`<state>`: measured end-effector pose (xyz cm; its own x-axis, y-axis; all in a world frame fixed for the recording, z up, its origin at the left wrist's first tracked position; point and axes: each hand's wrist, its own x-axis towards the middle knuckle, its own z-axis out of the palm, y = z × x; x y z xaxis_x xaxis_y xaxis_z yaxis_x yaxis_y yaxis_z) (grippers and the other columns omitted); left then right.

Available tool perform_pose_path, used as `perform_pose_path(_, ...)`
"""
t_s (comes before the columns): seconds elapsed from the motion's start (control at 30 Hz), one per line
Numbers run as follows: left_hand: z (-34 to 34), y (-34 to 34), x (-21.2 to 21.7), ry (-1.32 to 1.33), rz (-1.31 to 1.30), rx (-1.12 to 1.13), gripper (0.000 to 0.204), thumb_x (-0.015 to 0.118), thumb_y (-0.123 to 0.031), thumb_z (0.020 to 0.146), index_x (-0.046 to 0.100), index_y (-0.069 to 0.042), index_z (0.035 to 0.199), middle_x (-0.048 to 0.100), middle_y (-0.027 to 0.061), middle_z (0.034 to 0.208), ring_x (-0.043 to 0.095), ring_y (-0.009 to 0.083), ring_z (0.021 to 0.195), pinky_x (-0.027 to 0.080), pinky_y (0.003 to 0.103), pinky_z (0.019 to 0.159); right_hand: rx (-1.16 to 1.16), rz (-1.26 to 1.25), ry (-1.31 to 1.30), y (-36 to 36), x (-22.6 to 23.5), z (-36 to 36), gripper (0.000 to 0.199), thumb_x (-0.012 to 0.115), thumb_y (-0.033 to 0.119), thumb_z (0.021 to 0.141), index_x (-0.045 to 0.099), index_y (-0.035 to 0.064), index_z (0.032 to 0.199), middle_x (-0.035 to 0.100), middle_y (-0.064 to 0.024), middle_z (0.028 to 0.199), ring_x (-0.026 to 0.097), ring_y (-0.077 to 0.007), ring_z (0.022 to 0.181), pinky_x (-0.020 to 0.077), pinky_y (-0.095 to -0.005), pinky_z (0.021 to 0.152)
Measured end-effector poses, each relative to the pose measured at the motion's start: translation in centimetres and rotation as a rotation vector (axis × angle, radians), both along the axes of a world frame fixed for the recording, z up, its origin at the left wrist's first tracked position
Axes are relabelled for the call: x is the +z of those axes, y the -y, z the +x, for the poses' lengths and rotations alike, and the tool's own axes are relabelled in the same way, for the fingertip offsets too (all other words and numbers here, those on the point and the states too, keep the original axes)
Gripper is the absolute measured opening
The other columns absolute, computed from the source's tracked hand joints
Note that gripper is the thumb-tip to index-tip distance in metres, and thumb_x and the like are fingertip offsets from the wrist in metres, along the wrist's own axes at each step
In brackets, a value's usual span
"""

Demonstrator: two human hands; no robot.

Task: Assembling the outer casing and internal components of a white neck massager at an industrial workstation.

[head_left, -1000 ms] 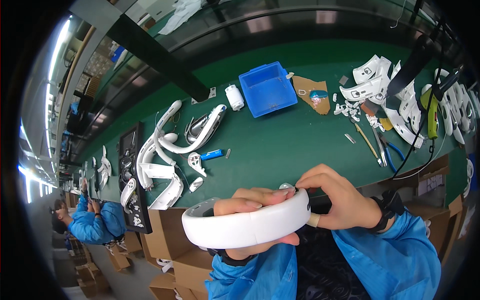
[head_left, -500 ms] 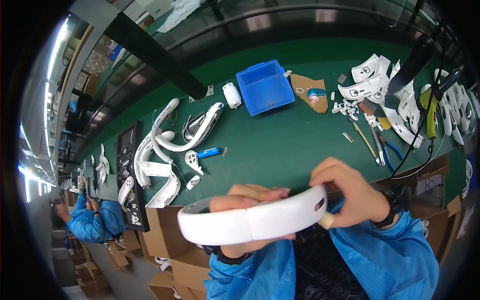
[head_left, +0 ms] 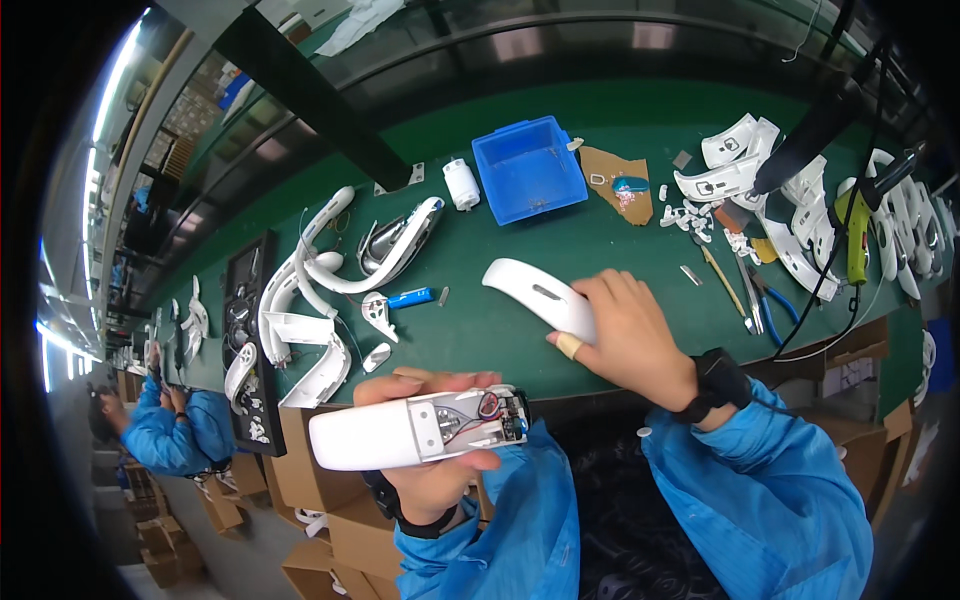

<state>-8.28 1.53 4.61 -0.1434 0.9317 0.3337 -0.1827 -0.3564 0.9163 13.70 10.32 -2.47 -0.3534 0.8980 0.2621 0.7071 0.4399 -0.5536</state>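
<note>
My left hand (head_left: 432, 470) grips a white curved plastic housing (head_left: 372, 436), held near my chest; its open end shows wires and a small circuit board (head_left: 488, 414). My right hand (head_left: 628, 335) holds a separate white curved cover (head_left: 540, 293) with a narrow slot, lifted over the green table (head_left: 600, 250) in front of me. The two parts are apart, the cover up and to the right of the housing.
White curved shells (head_left: 330, 270) lie at the left of the table beside a black tray (head_left: 243, 340). A blue bin (head_left: 527, 168) stands at the back. More white shells (head_left: 770, 190), pliers (head_left: 765, 300), a yellow-green tool (head_left: 856, 225) and cables crowd the right. Another person in blue (head_left: 165, 430) works at far left.
The one-piece white band held in both hands has come apart: my right hand lifted the cover up and right, and the left hand's housing now shows its electronics.
</note>
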Motion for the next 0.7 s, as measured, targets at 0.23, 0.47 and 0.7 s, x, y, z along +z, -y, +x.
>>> perform_pose_path(0.23, 1.3, -0.8, 2.7, 0.117, -0.190, -0.182, 0.093, 0.094, -0.021, 0.068, 0.035, -0.001, 0.136, 0.066, 0.0205, 0.121, 0.066, 0.0272, 0.113, 0.055, 0.039, 0.097, 0.677, -0.471, -0.686, 1.4, 5.6, -0.9, 0.090, 0.085, 0.035, 0.080, 0.037, -0.0031, 0.146, 0.058, -0.0183, 0.134, 0.056, -0.0303, 0.125, 0.0415, -0.0415, 0.108)
perform_pose_path(0.47, 2.1, -3.3, 7.8, -0.858, -0.040, -0.326, 0.029, 0.071, -0.022, 0.093, 0.069, 0.001, 0.110, 0.074, 0.0140, 0.093, 0.072, 0.0264, 0.081, 0.056, 0.033, 0.072, 0.256, -0.538, -1.175, 5.1, 7.4, 0.8, 0.086, 0.078, 0.055, 0.082, 0.040, 0.0005, 0.136, 0.058, -0.0085, 0.100, 0.059, -0.0135, 0.085, 0.0505, -0.0281, 0.073)
perform_pose_path(0.7, 5.6, 2.0, 8.7, -0.772, 0.558, -0.088, 0.026, 0.075, -0.015, 0.074, 0.071, -0.003, 0.096, 0.070, 0.0080, 0.085, 0.068, 0.0220, 0.074, 0.054, 0.034, 0.064, 0.433, -0.254, -1.353, 1.4, 8.2, 6.2, 0.067, 0.052, 0.048, 0.098, 0.043, -0.0023, 0.141, 0.050, -0.0086, 0.095, 0.049, -0.0169, 0.074, 0.0439, -0.0319, 0.066)
